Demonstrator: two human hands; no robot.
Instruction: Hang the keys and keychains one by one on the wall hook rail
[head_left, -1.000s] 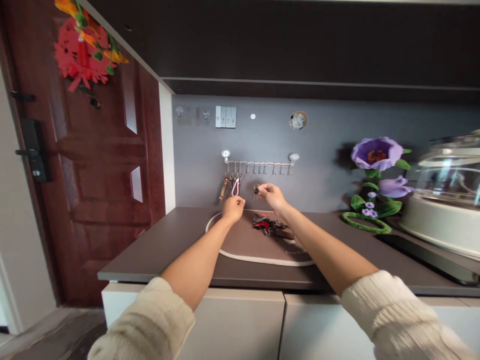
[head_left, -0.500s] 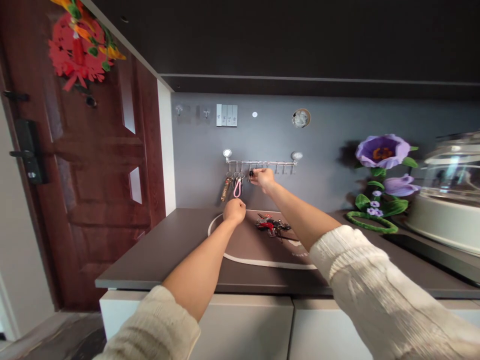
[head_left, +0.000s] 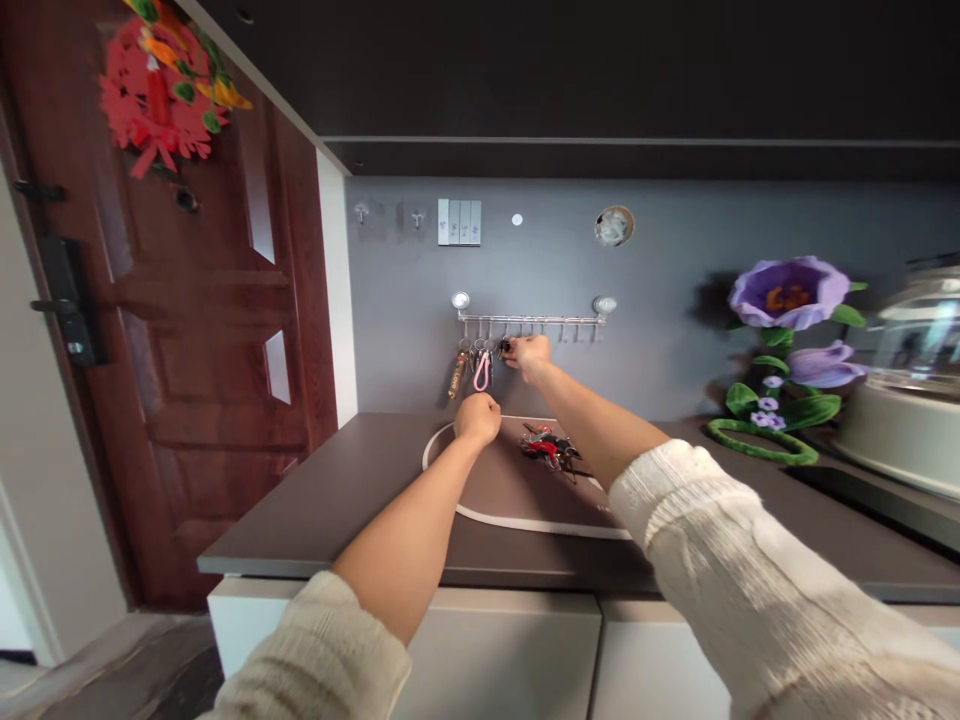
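My right hand [head_left: 529,352] is up at the clear hook rail [head_left: 531,321] on the wall, thumb and fingers pinched on a small black-headed key [head_left: 505,347] just below a hook. Left of it hang several key rings, one with a brown lettered fob [head_left: 455,376], another with a pink loop strap [head_left: 482,372]. My left hand [head_left: 478,418] is closed in a fist below the pink strap, over the brown mat's back edge; whatever is inside it, if anything, is hidden. A pile of keys [head_left: 551,447] with red and black parts lies on the mat [head_left: 495,490].
A purple plush flower [head_left: 789,295] with a green ring base stands at the right, beside a white appliance with a clear dome [head_left: 907,430]. A dark cabinet [head_left: 600,70] overhangs the counter [head_left: 322,490]. Switches [head_left: 459,222] sit above the rail; a door [head_left: 225,400] is at left.
The view has shifted slightly. My right hand stays at the rail with the key, now right by a hook. My left hand remains closed and has risen a little.
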